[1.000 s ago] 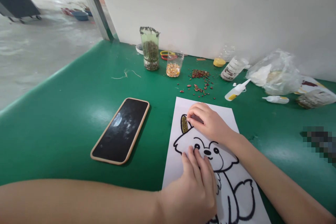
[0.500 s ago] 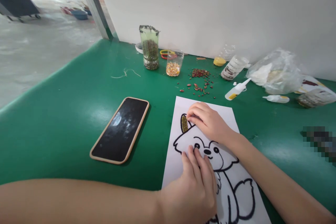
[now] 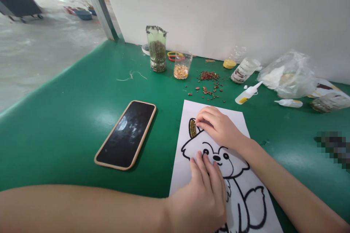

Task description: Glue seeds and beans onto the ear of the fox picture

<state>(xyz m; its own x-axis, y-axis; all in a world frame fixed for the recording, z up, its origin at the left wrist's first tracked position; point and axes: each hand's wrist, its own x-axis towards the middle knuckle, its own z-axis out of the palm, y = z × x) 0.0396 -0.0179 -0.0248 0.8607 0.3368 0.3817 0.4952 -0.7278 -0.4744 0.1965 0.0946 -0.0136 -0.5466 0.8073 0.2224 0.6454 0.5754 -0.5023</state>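
Observation:
A white sheet (image 3: 242, 204) with a black outline of a dog lies on the green table (image 3: 68, 116). One ear of the dog (image 3: 193, 128) is filled with green beans. My right hand (image 3: 217, 125) rests on the sheet beside that ear, its fingertips curled and pinched at the ear's edge; what they hold is too small to make out. My left hand (image 3: 205, 193) lies flat on the sheet below the dog's face, fingers stretched out and pressing the paper down.
A phone (image 3: 126, 134) lies face up left of the sheet. Farther back stand a jar of green beans (image 3: 156, 50), a cup of corn kernels (image 3: 181, 67), scattered red beans (image 3: 209, 82), two glue bottles (image 3: 247, 93) (image 3: 288, 103) and plastic bags (image 3: 290, 74) against the wall.

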